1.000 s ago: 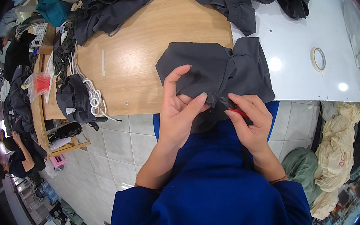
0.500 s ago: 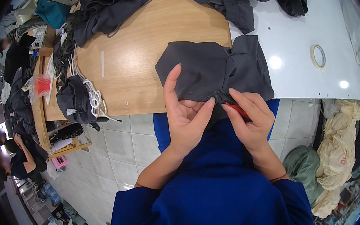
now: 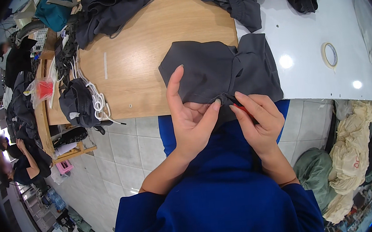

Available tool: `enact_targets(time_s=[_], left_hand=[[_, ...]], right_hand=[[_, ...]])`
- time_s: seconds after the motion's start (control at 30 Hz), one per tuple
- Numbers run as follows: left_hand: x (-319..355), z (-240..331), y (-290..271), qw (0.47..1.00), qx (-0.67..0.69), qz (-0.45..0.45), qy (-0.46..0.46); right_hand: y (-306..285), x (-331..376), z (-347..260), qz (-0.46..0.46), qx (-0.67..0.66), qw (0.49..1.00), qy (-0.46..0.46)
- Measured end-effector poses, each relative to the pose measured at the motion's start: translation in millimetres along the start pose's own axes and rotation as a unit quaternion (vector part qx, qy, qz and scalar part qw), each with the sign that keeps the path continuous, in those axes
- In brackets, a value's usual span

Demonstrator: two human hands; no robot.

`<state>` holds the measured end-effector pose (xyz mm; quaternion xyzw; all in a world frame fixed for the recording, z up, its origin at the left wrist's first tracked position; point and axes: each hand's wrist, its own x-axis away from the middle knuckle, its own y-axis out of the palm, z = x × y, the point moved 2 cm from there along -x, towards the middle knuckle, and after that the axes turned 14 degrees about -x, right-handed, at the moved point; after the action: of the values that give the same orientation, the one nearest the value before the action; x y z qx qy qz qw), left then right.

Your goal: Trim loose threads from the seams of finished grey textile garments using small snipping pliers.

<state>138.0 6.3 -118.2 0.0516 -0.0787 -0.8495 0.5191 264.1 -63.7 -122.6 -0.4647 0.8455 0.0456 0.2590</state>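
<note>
A dark grey garment (image 3: 201, 67) lies bunched over the table's near edge in front of me. My left hand (image 3: 191, 120) pinches a seam at its near edge between the thumb and curled fingers, while the index finger points up, away from the cloth. Between the thumb and fingers of my right hand (image 3: 261, 120) is a small red-handled tool (image 3: 244, 110). Its dark tip meets the garment just right of my left thumb. My fingers cover most of this tool, so its exact kind cannot be told.
More dark garments lie on the far side, across the wooden table (image 3: 136, 67) and the white table (image 3: 295, 43). A tape roll (image 3: 329, 55) sits on the white top. White cords (image 3: 98, 100) hang at left; cream cloth (image 3: 353, 158) is heaped at right. Other people work far left.
Both hands keep nearly the same place and grip at the seam. Less of the red handle shows now, as the right fingers have shifted slightly. The whole view has moved a little.
</note>
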Motion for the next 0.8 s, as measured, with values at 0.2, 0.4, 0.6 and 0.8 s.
enact_targets(time_s=[0.2,0.4,0.6,0.8], left_hand=[[0.6,3.0,0.2,1.0,-0.006,-0.011,0.0],[3.6,1.2,-1.4,0.999,-0.018,-0.027,-0.002],[3.2,2.4,-3.2,1.0,-0.003,-0.013,-0.007],[3.7,1.5,-4.9,1.0,-0.002,-0.028,0.013]], right_hand=[[0.3,-0.4,-1.6,-0.002,-0.001,1.0,0.006],[2.2,0.5,-0.3,-0.008,-0.006,1.0,-0.001],[-0.9,2.6,-1.7,-0.009,-0.011,1.0,0.015],[-1.3,1.9,-3.7,-0.028,-0.019,0.999,0.021]])
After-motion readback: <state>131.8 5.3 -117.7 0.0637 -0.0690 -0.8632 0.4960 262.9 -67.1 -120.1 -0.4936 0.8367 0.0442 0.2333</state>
